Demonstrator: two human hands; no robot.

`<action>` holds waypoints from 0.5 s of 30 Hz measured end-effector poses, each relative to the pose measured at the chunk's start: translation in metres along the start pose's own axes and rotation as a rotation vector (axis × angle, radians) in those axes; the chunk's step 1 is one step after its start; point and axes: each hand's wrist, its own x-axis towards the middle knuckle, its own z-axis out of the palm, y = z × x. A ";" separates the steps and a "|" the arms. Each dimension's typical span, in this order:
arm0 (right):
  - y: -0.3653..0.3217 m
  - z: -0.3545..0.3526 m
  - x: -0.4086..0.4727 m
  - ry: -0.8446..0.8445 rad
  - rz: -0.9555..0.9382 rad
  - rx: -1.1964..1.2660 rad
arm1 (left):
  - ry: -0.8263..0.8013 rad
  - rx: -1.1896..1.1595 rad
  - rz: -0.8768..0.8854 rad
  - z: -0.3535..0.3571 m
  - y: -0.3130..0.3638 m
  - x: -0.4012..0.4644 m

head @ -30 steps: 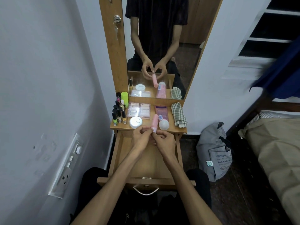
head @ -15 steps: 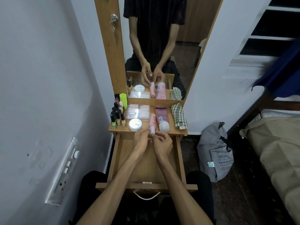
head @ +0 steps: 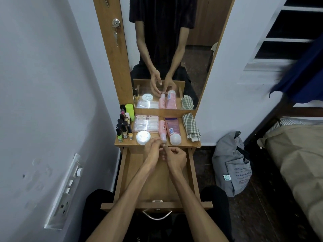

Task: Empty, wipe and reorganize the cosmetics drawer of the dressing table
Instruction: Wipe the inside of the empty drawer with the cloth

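Fingertips of the left hand (head: 152,145) pinch the small pink bottle (head: 162,130) laid at the shelf's front edge; the right hand (head: 176,158) is curled, empty.

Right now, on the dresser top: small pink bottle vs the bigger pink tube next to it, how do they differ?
The small pink bottle is slimmer and shorter than the pink tube. The tube has a purple far end and a blue label patch; the bottle is plain pink with faint print. The left hand fingers touch the bottle's cap; nothing touches the tube. Both lie flat side by side, pale caps toward the open drawer.
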 end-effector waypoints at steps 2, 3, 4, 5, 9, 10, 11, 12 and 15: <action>-0.001 -0.010 -0.001 0.028 -0.064 -0.008 | 0.025 -0.024 0.017 -0.001 -0.005 0.004; -0.005 -0.016 -0.002 0.056 -0.104 -0.026 | 0.048 -0.036 0.027 -0.001 -0.008 0.005; -0.011 -0.023 -0.002 0.097 -0.141 -0.050 | 0.071 -0.044 0.034 -0.001 -0.011 0.006; -0.018 -0.030 0.000 0.146 -0.181 -0.078 | 0.097 -0.041 0.043 -0.001 -0.014 0.005; -0.050 -0.050 0.018 0.285 -0.332 -0.131 | 0.165 0.001 0.060 -0.001 -0.027 -0.004; -0.056 -0.053 0.025 0.307 -0.356 -0.148 | 0.166 0.019 0.060 0.000 -0.030 -0.007; -0.060 -0.055 0.033 0.329 -0.384 -0.171 | 0.163 0.032 0.059 0.001 -0.032 -0.009; -0.064 -0.056 0.041 0.348 -0.409 -0.205 | 0.157 0.041 0.058 0.002 -0.033 -0.011; -0.068 -0.058 0.070 0.329 -0.426 -0.373 | 0.124 0.061 0.060 0.005 -0.032 -0.018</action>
